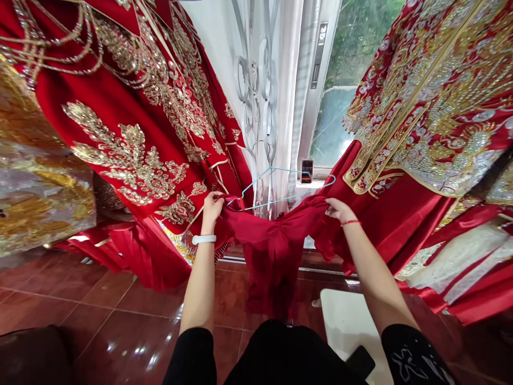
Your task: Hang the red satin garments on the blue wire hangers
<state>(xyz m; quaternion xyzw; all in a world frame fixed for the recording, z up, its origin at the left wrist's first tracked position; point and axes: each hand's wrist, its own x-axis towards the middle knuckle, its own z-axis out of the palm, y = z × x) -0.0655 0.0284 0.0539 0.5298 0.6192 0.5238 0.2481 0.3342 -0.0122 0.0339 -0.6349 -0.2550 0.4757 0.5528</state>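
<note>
Closest to the person's body, a dark phone (362,363) lies on a white stool (340,310), off to the right. Farther out, over the tiled floor (100,342), a plain red garment (272,267) hangs down in front of the person. The left hand (210,209) has its fingers (218,197) pinched on one upper corner, and the right hand (340,210) grips gathered cloth at the other, so the top edge spreads wide. From where I stand the cloth looks soft and limp, probably light and a little slippery, with nothing stiff to push against; I'd take it by those two upper corners rather than by the loose middle, which would likely just sag. Just behind that edge is a thin turquoise hanger (272,168), which looks light and easily bent; its left end meets the cloth near the left hand, while its right end shows bare near the other. Whether its hook catches on the white grille (254,83) beyond, I can't tell.
</note>
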